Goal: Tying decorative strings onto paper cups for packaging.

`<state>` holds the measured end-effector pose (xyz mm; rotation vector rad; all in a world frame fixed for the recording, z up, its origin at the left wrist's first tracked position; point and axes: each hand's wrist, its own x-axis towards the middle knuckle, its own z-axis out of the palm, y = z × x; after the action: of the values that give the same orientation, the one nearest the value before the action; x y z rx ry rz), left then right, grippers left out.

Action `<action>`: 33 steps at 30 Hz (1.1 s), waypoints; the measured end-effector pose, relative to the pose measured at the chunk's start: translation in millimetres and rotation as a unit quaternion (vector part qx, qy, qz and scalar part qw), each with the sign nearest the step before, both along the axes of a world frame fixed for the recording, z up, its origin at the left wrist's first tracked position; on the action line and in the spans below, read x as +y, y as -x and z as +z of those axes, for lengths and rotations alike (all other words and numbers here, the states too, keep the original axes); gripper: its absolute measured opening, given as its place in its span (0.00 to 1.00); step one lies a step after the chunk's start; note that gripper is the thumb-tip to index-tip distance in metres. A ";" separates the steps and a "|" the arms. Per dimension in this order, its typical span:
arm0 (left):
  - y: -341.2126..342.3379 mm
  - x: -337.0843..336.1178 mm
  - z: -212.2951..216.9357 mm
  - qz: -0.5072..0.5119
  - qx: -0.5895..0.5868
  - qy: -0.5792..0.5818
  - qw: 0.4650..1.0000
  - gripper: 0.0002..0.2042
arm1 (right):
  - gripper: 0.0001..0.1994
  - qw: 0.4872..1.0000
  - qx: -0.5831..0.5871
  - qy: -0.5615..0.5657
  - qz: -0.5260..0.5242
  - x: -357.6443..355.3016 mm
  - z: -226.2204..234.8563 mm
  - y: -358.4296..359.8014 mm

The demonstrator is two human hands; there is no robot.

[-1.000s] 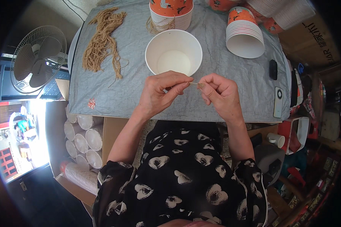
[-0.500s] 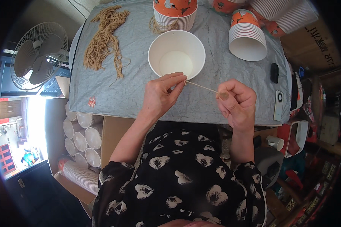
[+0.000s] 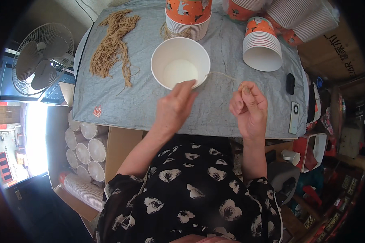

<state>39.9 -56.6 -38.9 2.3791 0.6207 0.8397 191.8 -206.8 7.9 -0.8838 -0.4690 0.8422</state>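
Observation:
A paper bucket [image 3: 180,54], white inside, stands in front of me with its mouth toward me. My left hand [image 3: 173,107] is at its near rim, fingers over the edge and thumb outside, slightly smeared by motion. From the right side of the rim a thin pale string [image 3: 223,74] runs in a slack curve to my right hand [image 3: 249,107]. That hand pinches the string's end between thumb and fingertips, above the table. A dark, brownish patch shows on the thumb.
Behind the bucket rises a stack of orange-patterned buckets [image 3: 187,24] with string loops. A bundle of tan strings [image 3: 111,46] lies left on the grey-covered table [image 3: 142,109]. More stacked buckets [image 3: 263,50], a black object [image 3: 290,84] and a phone [image 3: 294,117] are right. A fan [image 3: 42,60] stands far left.
The string has gone from taut to slack. My left hand has left the string for the rim, and the bucket has shifted left and slightly nearer. My right hand still holds the string.

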 end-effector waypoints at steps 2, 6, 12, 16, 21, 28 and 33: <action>-9.8 -18.6 -1.0 -0.060 -0.117 0.072 0.989 0.18 | 0.07 1.000 0.017 -0.007 -0.002 7.3 -3.8 8.4; -16.2 -38.4 20.6 -0.208 -0.083 0.505 0.834 0.21 | 0.07 0.999 0.043 -0.022 0.012 9.8 -14.1 11.1; 2.3 -24.3 -4.9 -0.200 -0.027 0.513 0.834 0.09 | 0.07 0.996 0.078 -0.046 0.006 1.3 -21.6 -4.4; 24.6 -2.3 -12.7 -0.139 -0.075 0.439 0.884 0.04 | 0.07 0.990 0.127 -0.049 -0.024 -2.1 -35.1 -23.1; 27.1 4.5 -2.9 -0.094 -0.064 0.374 0.920 0.04 | 0.06 0.978 0.198 -0.066 -0.013 -0.6 -56.4 -33.0; 36.6 15.6 -2.2 -0.052 -0.044 0.306 0.950 0.02 | 0.05 0.951 0.296 -0.091 -0.018 -3.2 -79.3 -47.8; 37.8 17.4 -2.8 -0.041 -0.051 0.286 0.956 0.02 | 0.05 0.941 0.327 -0.084 -0.015 -2.1 -96.4 -52.1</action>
<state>2.1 -39.2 -41.7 1.8124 0.6181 0.6337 243.9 -208.9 -88.5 -0.4111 0.0575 0.9938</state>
